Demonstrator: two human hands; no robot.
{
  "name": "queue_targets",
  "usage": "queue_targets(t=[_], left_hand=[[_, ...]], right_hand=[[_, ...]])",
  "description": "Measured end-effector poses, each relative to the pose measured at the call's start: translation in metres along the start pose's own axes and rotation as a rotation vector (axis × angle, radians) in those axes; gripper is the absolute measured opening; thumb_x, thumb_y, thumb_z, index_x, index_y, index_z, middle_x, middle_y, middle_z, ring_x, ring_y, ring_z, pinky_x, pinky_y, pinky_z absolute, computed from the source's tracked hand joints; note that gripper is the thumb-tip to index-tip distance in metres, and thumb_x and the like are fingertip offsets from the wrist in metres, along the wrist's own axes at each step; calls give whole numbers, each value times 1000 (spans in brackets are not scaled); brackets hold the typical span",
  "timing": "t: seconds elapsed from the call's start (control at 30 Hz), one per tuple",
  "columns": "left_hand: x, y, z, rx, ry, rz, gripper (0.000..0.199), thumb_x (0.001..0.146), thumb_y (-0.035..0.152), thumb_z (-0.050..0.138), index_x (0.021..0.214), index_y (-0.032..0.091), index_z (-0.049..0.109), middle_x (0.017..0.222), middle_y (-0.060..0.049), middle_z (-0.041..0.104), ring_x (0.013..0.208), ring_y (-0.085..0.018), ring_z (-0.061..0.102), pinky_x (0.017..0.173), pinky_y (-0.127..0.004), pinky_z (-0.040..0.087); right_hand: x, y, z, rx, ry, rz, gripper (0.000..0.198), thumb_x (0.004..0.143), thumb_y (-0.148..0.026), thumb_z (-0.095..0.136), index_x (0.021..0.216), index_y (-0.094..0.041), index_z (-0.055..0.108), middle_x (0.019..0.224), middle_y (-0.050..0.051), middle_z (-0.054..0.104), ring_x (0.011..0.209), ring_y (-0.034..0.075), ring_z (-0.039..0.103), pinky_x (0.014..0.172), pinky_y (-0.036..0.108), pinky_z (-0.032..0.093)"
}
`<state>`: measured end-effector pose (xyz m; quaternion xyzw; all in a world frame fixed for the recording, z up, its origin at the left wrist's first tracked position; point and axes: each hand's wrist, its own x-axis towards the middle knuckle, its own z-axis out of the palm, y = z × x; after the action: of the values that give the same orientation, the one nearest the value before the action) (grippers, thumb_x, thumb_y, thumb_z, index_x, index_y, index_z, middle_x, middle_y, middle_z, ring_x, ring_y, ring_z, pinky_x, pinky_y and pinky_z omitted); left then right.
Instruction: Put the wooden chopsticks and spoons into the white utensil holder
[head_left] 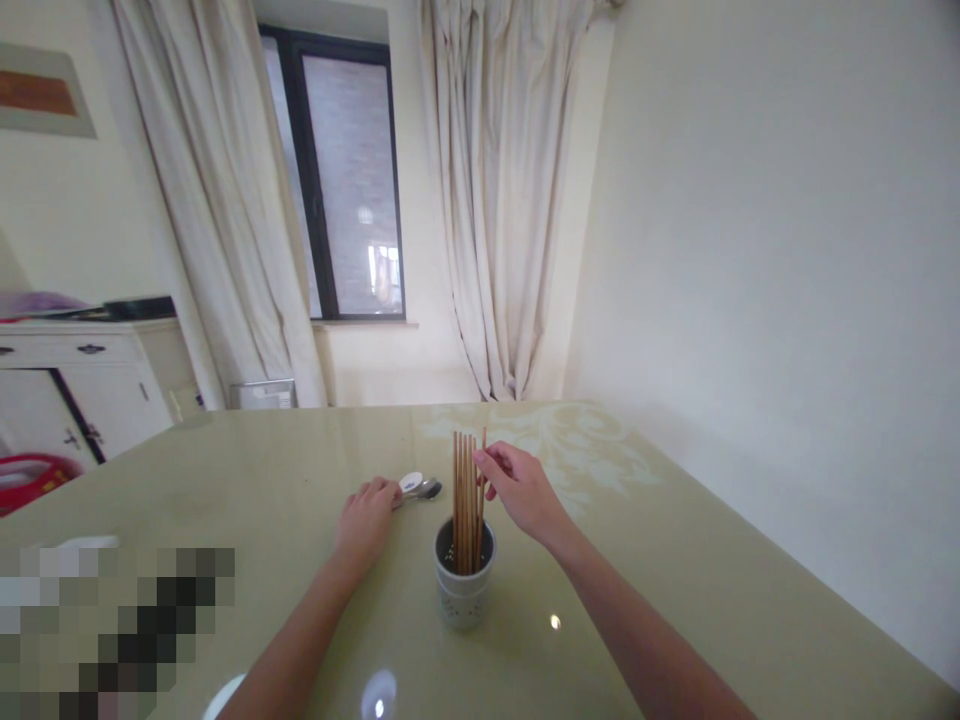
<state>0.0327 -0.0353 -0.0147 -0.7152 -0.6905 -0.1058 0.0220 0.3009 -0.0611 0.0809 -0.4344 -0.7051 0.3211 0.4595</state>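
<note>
A grey holder (463,600) with a perforated pattern stands upright on the table, several wooden chopsticks (463,490) rising from it. My right hand (521,488) pinches one chopstick (481,510) at the right side of the bunch; its lower end is inside the holder. Left of the holder, my left hand (367,520) rests on the table with its fingers closed over the handles of some spoons. A white spoon bowl (411,482) and a metal spoon bowl (430,489) stick out past the fingertips. How many handles lie under the hand is hidden.
The glossy green table (360,440) meets a bare wall on the right. A white rounded edge (223,692) shows beside my left forearm. The lower left corner is pixelated. Beyond are curtains (502,200), a window, a white cabinet (112,390) and a red basin (41,480).
</note>
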Motion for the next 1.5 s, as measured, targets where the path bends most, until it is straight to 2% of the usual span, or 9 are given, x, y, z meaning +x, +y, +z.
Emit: queue_targets(t=[0.37,0.8,1.1,1.23,1.33,1.43,1.5], left_hand=[[-1,-1,1,26,9,7,32,103,18,46,122,22,71,134,-11,67,122,-28,63,99,-39,48],[1,-2,0,1,20,3,25,102,21,49,104,18,74,130,-13,68,121,-28,62,100,-40,48],[1,7,-10,-151,75,-8,22,100,20,51,97,17,73,127,-13,70,120,-28,64,103,-40,47],[8,9,-27,-286,124,-33,24,102,25,48,99,16,70,118,-14,74,111,-27,68,100,-39,50],[8,16,-54,-444,163,-11,31,106,34,38,102,18,64,99,-9,77,93,-21,72,86,-33,54],[-2,33,-90,-824,244,147,31,105,44,41,96,20,58,75,-1,69,72,-17,66,72,-29,53],[-16,48,-113,-982,254,286,28,104,45,47,93,21,57,71,2,63,68,-16,61,69,-28,50]], right_hand=[[-2,-4,1,-13,-9,-16,33,102,-45,56,83,-19,63,75,1,70,60,15,67,60,26,48],[0,0,2,-14,-8,-12,32,101,-45,56,82,-20,63,75,1,70,61,15,67,60,26,49],[0,-2,-2,-1,11,1,33,101,-48,57,87,-19,66,77,2,72,61,16,67,61,27,50],[1,-2,-4,-43,49,-18,31,101,-47,56,92,-19,68,83,4,75,74,18,70,69,30,52],[-1,-9,-6,-138,204,-74,29,100,-46,59,106,-20,69,102,9,76,94,23,70,77,33,53],[-6,-25,-10,-151,326,-160,30,99,-46,61,114,-20,67,109,10,75,99,24,68,80,35,53],[-12,-39,-13,-96,344,-203,28,100,-45,61,111,-20,69,103,9,76,95,22,69,79,33,53]])
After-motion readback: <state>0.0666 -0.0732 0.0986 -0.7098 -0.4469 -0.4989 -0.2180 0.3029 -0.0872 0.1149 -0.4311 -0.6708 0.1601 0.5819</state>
